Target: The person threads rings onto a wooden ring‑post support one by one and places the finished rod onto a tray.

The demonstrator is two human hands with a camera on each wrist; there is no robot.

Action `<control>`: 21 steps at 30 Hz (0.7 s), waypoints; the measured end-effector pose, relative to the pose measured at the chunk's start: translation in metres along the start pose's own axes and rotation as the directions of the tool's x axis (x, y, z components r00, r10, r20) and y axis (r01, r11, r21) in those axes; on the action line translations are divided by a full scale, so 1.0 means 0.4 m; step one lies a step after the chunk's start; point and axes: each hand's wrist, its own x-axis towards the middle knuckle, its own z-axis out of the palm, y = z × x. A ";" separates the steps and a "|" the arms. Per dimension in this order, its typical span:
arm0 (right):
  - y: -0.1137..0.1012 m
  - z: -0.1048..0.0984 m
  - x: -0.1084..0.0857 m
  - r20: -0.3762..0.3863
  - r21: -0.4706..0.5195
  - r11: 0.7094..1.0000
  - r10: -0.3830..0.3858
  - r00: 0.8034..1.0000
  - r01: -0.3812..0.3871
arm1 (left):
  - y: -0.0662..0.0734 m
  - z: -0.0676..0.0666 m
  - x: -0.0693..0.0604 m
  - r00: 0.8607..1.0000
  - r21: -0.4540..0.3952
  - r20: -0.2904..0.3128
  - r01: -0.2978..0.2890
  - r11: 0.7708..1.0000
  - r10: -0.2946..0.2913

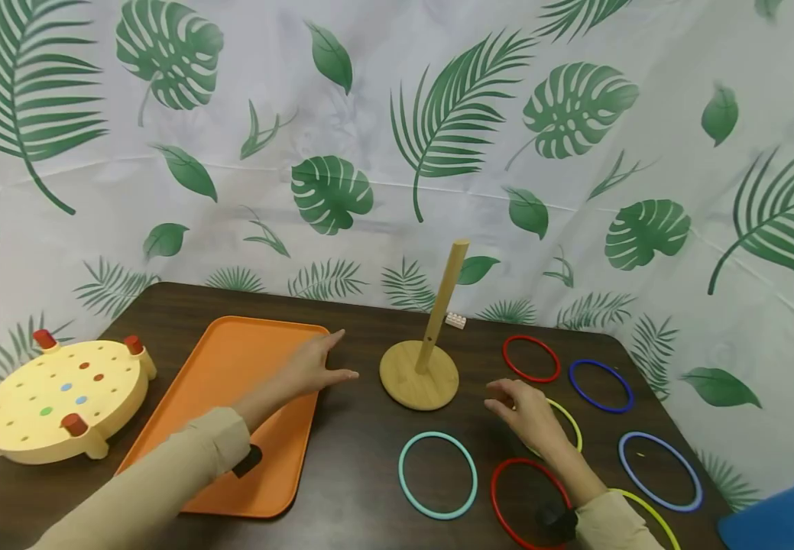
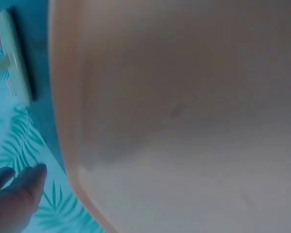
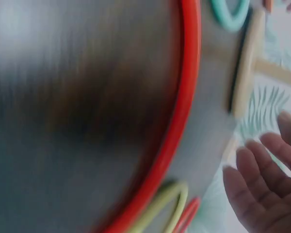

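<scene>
My left hand (image 1: 307,368) is held over the right edge of the orange tray (image 1: 252,347), fingers stretched and thumb apart, with nothing in it. A wooden ring-toss stand has a round base (image 1: 403,386) and an upright post (image 1: 443,302) between my two hands. To its right, my right hand (image 1: 526,412) hovers partly in front of a yellow ring (image 1: 579,439). Its fingers (image 3: 252,170) are loosely bent and hold nothing. Nearer the front lie a turquoise ring (image 1: 443,516) and a red ring (image 1: 494,496), the latter partly behind the right wrist.
Farther right lie another red ring (image 1: 541,380), a dark blue ring (image 1: 617,410), a light blue ring (image 1: 678,508) and a second yellow ring (image 1: 658,519). A yellow round board (image 1: 59,397) with red pegs stands left. A white brick (image 1: 455,321) sits behind the stand; a blue object (image 1: 778,512) is at right.
</scene>
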 end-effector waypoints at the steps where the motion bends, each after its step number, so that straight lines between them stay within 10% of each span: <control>1: -0.010 0.007 -0.001 0.040 0.024 1.000 -0.019 0.999 0.018 | 0.007 0.011 0.007 1.000 -0.038 0.005 0.013 0.999 -0.013; 8: -0.064 0.050 -0.014 0.245 0.138 0.984 -0.142 0.959 0.111 | 0.037 0.083 0.050 0.994 -0.181 0.053 0.100 0.978 -0.091; 21: -0.102 0.080 -0.024 0.310 0.092 0.994 -0.088 0.947 0.063 | 0.050 0.142 0.086 0.998 -0.226 0.010 0.068 0.972 -0.068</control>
